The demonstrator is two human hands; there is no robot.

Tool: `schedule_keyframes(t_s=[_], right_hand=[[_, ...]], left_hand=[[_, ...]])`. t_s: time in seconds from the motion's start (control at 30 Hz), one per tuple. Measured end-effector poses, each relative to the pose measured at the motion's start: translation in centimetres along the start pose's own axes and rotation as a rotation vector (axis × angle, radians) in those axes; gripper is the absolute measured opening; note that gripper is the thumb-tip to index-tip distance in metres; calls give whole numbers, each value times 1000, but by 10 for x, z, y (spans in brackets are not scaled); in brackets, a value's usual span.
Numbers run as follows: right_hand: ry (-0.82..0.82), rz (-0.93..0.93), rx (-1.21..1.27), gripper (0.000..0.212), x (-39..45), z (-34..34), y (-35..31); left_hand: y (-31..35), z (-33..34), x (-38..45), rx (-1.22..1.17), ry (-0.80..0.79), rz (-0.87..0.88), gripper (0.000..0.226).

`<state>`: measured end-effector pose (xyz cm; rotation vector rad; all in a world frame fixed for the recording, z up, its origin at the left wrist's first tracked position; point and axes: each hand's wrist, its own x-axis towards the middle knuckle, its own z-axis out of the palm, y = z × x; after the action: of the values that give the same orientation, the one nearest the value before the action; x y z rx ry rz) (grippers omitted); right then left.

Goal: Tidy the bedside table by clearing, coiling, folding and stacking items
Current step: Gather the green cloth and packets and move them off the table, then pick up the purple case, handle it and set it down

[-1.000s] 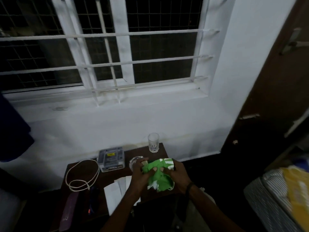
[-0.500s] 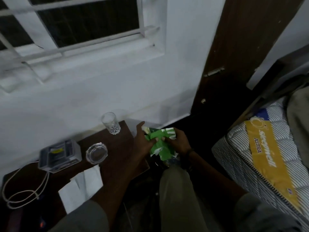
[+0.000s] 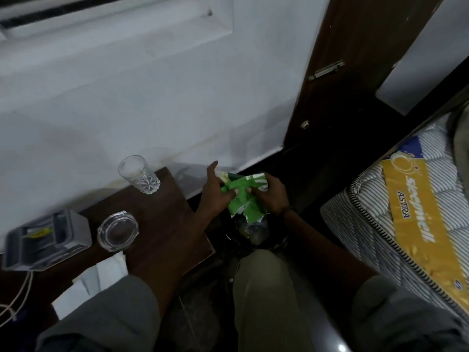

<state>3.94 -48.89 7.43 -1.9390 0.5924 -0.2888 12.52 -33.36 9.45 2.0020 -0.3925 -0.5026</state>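
The wrapper [image 3: 243, 196] I hold is green and white; the mattress [image 3: 396, 224] beside me is grey-striped with a yellow label.

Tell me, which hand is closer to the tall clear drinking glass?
Left. The left hand grips the crumpled green wrapper just past the dark wooden table's edge, nearer the tall clear drinking glass. The right hand holds the wrapper's far side, farther away.
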Motion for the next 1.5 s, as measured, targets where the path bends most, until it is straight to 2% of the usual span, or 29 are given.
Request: schedule_keyframes(t_s=[0.17,0.23,0.33,0.47,0.57,0.63,0.8,0.97,1.07,1.2,1.3,1.5], right_hand=[[-47,120,-100,34,-8,13,61],[-62,168,-154,34,-11,19,81],[-108,235,-199,39,-10,28,105],[-137,352,-234,60,-9,38,125],[-120,385,-288,57,-12,38,131],[-127,396,-301,53,-14,38,131],[-142,409,-341,33,-18,40,114],[-190,323,-422,19,-17,49,85],[-193,273,-401,21,-18,55,51],[-190,191,-382,21,-19,63,11],[-213,124,-381,19,-21,73,-21],[-265,-53,-395,18,-38,105,-85]], left_hand=[[-46,28,3,-10,-151,-152,111],[-61,38,1,2,-175,-229,109],[-79,48,-3,57,-207,-283,88],[-93,53,-8,158,-253,-251,51],[-97,52,-10,200,-263,-218,35],[-94,51,-11,237,-280,-186,35],[-82,48,-18,281,-271,-116,36],[-63,27,-29,274,-213,-45,35],[-60,3,-37,253,-125,-56,31],[-60,-43,-51,192,-92,-18,25],[-57,-77,-70,223,35,-15,26],[-61,-148,-117,224,179,-33,24]])
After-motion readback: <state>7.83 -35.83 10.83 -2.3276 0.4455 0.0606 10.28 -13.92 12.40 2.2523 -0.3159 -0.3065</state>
